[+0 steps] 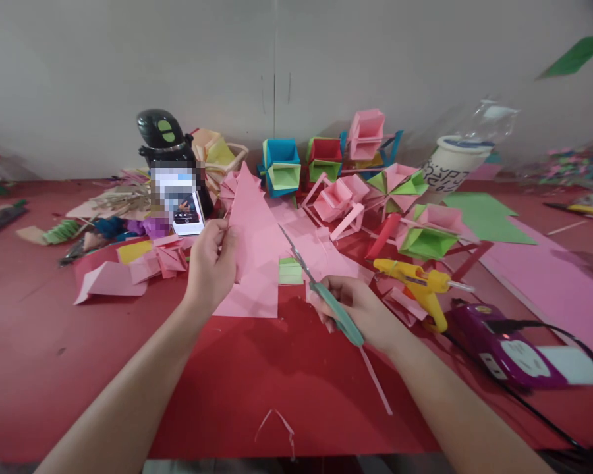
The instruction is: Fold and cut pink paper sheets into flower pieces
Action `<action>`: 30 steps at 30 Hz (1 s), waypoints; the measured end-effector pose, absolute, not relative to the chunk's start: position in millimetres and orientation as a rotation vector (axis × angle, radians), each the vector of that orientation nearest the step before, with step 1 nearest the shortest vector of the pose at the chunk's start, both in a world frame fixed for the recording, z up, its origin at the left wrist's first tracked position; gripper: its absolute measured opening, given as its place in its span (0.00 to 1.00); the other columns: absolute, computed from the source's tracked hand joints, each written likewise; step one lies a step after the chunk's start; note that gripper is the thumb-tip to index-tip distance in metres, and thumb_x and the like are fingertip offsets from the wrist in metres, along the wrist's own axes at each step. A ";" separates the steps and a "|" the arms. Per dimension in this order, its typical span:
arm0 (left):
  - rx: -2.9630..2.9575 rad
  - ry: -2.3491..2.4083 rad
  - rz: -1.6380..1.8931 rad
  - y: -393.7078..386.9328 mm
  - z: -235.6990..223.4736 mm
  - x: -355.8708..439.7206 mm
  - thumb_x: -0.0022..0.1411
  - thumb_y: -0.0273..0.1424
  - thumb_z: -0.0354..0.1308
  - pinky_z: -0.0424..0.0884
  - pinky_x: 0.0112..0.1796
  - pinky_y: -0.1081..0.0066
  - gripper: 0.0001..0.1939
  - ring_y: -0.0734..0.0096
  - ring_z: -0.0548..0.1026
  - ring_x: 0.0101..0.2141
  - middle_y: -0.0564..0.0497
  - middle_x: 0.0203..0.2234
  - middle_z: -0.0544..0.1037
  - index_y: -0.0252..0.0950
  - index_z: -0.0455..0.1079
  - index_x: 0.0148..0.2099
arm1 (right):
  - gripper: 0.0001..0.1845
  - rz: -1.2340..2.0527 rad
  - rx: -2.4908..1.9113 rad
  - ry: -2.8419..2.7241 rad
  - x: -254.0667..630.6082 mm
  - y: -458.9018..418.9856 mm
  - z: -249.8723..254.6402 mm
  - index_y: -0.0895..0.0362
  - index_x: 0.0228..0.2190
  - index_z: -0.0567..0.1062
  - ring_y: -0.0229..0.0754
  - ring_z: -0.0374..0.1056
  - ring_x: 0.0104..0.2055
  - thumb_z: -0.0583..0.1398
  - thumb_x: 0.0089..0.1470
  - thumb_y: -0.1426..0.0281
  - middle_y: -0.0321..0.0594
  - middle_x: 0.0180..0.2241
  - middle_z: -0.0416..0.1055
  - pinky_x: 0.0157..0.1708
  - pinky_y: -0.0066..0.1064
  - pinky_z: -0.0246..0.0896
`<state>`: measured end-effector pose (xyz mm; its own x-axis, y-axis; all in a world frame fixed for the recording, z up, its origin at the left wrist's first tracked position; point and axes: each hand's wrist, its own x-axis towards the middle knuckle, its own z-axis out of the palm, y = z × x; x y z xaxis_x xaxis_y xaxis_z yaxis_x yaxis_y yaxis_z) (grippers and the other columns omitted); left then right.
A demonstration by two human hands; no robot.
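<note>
My left hand (213, 266) pinches the left edge of a pink paper sheet (254, 250), which stands up with a pointed corner at the top. In my right hand (353, 306) is a pair of scissors (340, 309) with green handles, fingers curled round them. The blades look closed and point up and left, close to the paper's right side. Whether they touch it I cannot tell. Behind the blades lie more pink paper (346, 260) and a small light green folded piece (290, 270). A thin pink strip (375, 380) lies below the scissors.
Folded paper boxes (284, 168) line the back. A yellow glue gun (418, 280) and a purple power box (508, 349) with a black cable sit at right, near a white cup (452, 168). At left, a phone (185, 209) leans on a black figure (165, 135) amid paper scraps.
</note>
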<state>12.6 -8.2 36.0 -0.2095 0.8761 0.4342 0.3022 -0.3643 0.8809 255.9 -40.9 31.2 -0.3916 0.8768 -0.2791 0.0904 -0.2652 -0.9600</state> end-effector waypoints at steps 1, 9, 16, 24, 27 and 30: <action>1.584 1.394 1.606 -8.0 35.5 12.3 0.70 0.30 0.54 0.57 0.08 0.82 0.05 0.81 0.63 0.09 0.62 0.15 0.64 0.39 0.64 0.38 | 0.26 1.723 -1.219 -1.386 255.6 -40.8 31.8 0.55 0.24 0.68 0.33 0.63 0.18 0.74 0.40 0.52 0.32 0.20 0.69 0.20 0.27 0.58; 1.576 1.394 1.601 -7.0 34.0 10.9 0.70 0.30 0.54 0.57 0.08 0.81 0.04 0.81 0.63 0.09 0.62 0.16 0.64 0.39 0.65 0.39 | 0.26 1.733 -1.228 -1.364 255.5 -40.4 31.2 0.55 0.23 0.68 0.33 0.63 0.19 0.74 0.39 0.53 0.32 0.19 0.69 0.19 0.27 0.58; 1.630 1.391 1.545 -8.1 29.9 12.3 0.71 0.33 0.54 0.59 0.10 0.79 0.06 0.80 0.64 0.11 0.59 0.20 0.65 0.39 0.64 0.38 | 0.27 1.735 -1.219 -1.331 252.8 -40.4 34.2 0.55 0.22 0.67 0.33 0.63 0.19 0.74 0.37 0.52 0.33 0.19 0.69 0.20 0.27 0.59; 1.724 1.457 1.560 -8.3 27.8 13.4 0.71 0.33 0.53 0.60 0.16 0.78 0.06 0.78 0.65 0.18 0.55 0.24 0.68 0.38 0.65 0.38 | 0.25 1.706 -1.232 -1.348 253.4 -40.9 32.7 0.55 0.23 0.68 0.34 0.64 0.18 0.73 0.41 0.53 0.33 0.19 0.70 0.20 0.27 0.57; 1.718 1.465 1.545 -9.1 29.0 13.8 0.71 0.33 0.53 0.60 0.17 0.78 0.07 0.78 0.64 0.19 0.56 0.23 0.67 0.38 0.65 0.38 | 0.24 1.673 -1.249 -1.372 254.2 -41.2 29.8 0.56 0.23 0.68 0.33 0.64 0.17 0.73 0.43 0.54 0.32 0.19 0.70 0.19 0.27 0.57; 1.706 1.472 1.537 -9.8 29.8 14.4 0.71 0.33 0.53 0.60 0.17 0.79 0.07 0.79 0.64 0.19 0.56 0.24 0.67 0.38 0.65 0.38 | 0.22 1.641 -1.259 -1.387 255.2 -41.3 26.3 0.56 0.23 0.68 0.33 0.64 0.17 0.72 0.45 0.56 0.32 0.18 0.70 0.18 0.26 0.56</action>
